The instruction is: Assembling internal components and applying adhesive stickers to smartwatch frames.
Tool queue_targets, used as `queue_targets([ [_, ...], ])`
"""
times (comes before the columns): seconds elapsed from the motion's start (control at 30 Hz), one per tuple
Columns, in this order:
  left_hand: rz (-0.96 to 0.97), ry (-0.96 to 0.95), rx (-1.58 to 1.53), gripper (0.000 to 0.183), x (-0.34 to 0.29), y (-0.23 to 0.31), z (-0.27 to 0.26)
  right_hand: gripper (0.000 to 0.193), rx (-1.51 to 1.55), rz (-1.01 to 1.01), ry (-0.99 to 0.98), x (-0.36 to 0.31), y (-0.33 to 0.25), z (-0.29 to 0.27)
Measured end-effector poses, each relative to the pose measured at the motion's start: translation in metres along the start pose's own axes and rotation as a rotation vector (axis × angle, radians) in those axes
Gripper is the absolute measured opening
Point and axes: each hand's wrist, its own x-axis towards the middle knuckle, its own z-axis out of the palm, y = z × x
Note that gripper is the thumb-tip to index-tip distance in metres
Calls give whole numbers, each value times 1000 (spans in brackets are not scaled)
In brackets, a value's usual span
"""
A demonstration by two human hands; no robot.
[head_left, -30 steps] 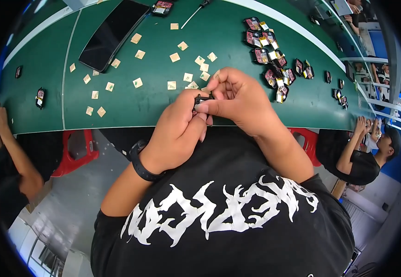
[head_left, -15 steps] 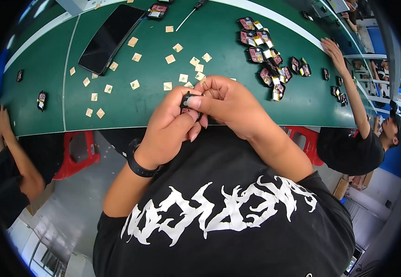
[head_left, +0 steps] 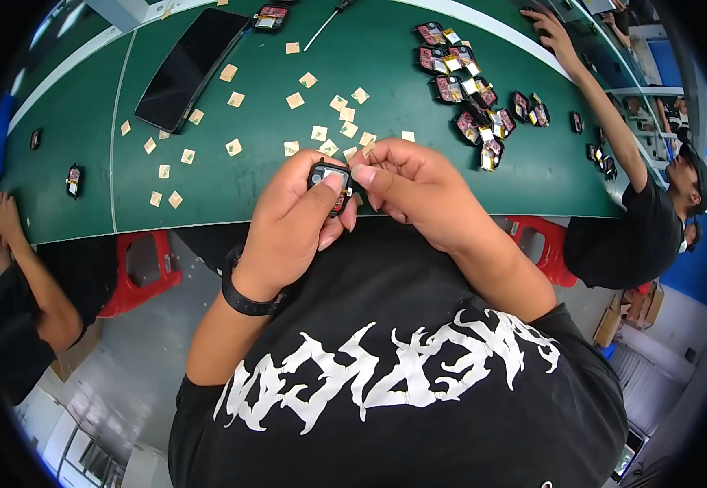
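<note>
My left hand (head_left: 292, 215) is closed round a small black watch case (head_left: 318, 173), holding it tilted near the table's front edge. The case is open-backed, with a silvery battery and some red circuit board showing; my left thumb lies across it. Just to its right, my right hand (head_left: 410, 183) has its fingers curled, the thumb tip beside the case's edge. A small tan paper square (head_left: 369, 151) shows at the curled right fingers and appears pinched there. Whether the right thumb touches the case I cannot tell.
Many tan squares (head_left: 234, 147) lie scattered on the green table (head_left: 272, 195). Several open watch cases (head_left: 449, 89) are heaped at right. A black tablet-like slab (head_left: 192, 69) and a screwdriver (head_left: 325, 24) lie farther back. Co-workers' arms (head_left: 605, 106) reach in at both sides.
My hands have drawn slightly apart, the right one moving right. The watch case has turned, so its battery and board show more. The co-worker's arm at right reaches farther back.
</note>
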Motion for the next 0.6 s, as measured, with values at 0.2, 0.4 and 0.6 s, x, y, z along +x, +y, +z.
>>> queue_targets([
  [0.2, 40, 18, 203, 15, 2, -1, 8, 16, 147, -112, -7, 3, 3, 9],
  [0.4, 80, 52, 404, 20, -1, -4, 7, 12, 53, -119, 38, 7, 16, 7],
  [0.6, 9, 139, 235, 23, -11, 9, 12, 15, 165, -9, 71, -1, 4, 7],
])
